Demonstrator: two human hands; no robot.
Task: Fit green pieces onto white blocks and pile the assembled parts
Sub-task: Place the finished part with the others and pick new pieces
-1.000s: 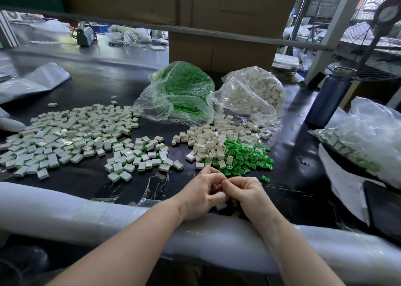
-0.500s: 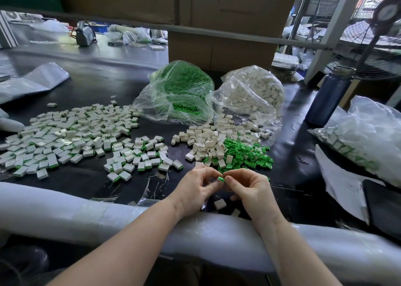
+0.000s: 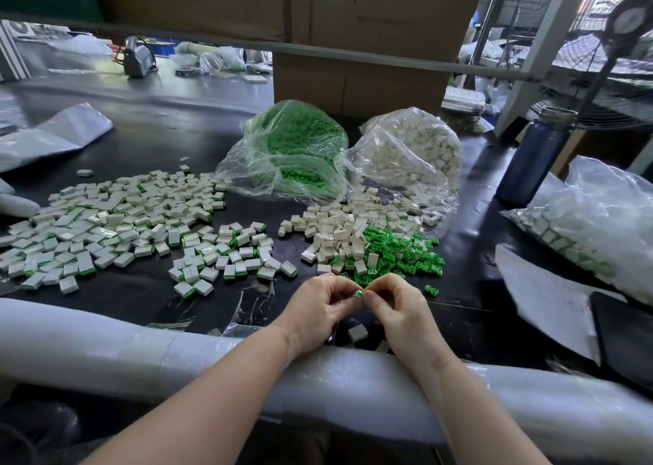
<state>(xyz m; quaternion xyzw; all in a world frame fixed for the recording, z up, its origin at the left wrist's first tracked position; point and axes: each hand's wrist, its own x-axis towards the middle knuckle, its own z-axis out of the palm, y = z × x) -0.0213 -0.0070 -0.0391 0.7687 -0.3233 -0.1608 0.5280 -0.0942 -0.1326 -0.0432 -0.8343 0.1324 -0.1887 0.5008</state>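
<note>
Right now you are working over the dark surface (image 3: 148, 288), where the big spread of assembled parts (image 3: 106, 228) is lying to your left and the loose heaps of white blocks (image 3: 339, 228) and green pieces (image 3: 399, 256) are sitting just beyond your hands. Both hands are meeting at the near edge: your left hand (image 3: 318, 309) and right hand (image 3: 399, 309) are each pinching, fingertips curled in, on one small part (image 3: 358, 293) showing white with a green end between them. You are, I judge, in the fitting step, pressing green into white (how fully it is seated is too small to tell). Next you are needing a firm squeeze, then a toss leftward onto the pile. A spare white block (image 3: 357, 333) is waiting below your hands. Compared with half a second ago, your fingertips are sitting closer together, and the part is showing white as well as green.
</note>
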